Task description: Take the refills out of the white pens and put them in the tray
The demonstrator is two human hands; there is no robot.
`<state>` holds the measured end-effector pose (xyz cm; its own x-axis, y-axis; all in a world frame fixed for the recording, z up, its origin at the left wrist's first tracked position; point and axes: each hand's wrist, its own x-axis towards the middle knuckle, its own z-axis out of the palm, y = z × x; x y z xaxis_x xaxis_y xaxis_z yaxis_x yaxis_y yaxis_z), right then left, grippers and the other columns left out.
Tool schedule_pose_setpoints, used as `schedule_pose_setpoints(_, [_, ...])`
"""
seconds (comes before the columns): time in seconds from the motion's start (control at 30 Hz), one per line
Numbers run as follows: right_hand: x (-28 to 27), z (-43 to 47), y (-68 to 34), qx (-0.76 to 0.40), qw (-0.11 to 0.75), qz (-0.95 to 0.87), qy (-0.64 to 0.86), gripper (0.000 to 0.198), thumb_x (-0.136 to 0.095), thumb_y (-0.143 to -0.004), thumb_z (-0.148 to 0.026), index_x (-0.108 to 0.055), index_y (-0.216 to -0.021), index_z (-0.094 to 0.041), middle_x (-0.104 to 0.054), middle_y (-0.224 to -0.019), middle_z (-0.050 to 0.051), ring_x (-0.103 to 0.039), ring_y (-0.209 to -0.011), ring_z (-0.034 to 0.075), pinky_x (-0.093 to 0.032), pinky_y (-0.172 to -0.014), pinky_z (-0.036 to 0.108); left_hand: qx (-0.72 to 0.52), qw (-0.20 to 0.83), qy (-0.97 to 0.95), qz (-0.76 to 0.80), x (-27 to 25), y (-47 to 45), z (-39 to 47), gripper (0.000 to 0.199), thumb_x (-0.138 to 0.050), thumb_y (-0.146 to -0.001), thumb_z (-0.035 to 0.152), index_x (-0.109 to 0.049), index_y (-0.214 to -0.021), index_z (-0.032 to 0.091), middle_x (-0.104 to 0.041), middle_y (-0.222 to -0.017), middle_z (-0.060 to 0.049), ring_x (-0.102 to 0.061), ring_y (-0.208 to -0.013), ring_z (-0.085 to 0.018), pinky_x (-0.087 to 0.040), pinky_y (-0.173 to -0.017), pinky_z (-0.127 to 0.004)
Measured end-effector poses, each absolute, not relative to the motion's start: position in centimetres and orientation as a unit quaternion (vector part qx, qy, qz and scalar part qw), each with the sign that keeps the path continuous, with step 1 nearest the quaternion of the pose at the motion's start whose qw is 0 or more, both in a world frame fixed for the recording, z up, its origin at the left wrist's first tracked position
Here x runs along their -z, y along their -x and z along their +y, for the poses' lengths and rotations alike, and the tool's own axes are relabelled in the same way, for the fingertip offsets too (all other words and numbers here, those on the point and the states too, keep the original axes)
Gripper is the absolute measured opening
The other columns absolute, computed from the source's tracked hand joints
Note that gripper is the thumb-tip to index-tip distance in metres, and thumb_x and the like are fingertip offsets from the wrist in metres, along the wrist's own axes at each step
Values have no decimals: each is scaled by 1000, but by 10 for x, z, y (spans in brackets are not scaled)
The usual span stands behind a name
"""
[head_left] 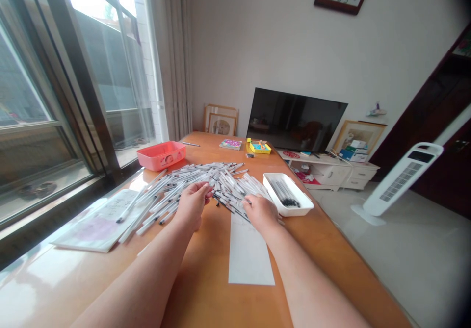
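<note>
A large heap of pens [172,186] with whitish, see-through barrels and black ends spreads over the wooden table. At the near edge of this heap, my left hand [192,201] is closed in a pinch; whatever lies between its fingertips is too small and blurred to name. My right hand [262,212] curls closed at the heap's right side, with a dark pen end [248,200] showing at its fingertips. Just beyond that hand stands a white tray [308,207] holding several black-tipped pens [283,193]. A white sheet of paper [251,257] lies partly under the pens and my right hand.
A red plastic basket [162,159] stands at the back left by the window. On the left, a booklet [95,225] lies under some pens. Farther back are a colourful booklet [230,144] and a yellow box [259,147]. The table's right edge [353,242] runs past the tray.
</note>
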<state>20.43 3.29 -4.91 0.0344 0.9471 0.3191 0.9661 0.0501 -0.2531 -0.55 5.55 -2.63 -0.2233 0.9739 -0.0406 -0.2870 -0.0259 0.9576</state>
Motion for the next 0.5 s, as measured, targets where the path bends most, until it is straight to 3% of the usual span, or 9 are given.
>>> schedule_pose_setpoints(0.27, [44, 30, -203, 48, 208, -691, 691, 29, -49, -95, -36, -75, -89, -26, -71, -91, 5, -61, -80, 18, -32, -63, 28, -597, 510, -378, 490, 27, 3, 54, 36, -76, -71, 41, -68, -95, 17, -72, -90, -9, -64, -73, -15, -46, -69, -28])
schedule_pose_setpoints(0.5, [35, 21, -212, -9, 348, -671, 654, 21, -54, -90, -33, -73, -85, -26, -68, -86, 2, -60, -78, 17, -38, -67, 26, -571, 512, -406, 498, 22, 1, 46, 38, -75, -72, 45, -69, -97, 17, -72, -93, -9, -64, -78, -17, -45, -72, -29])
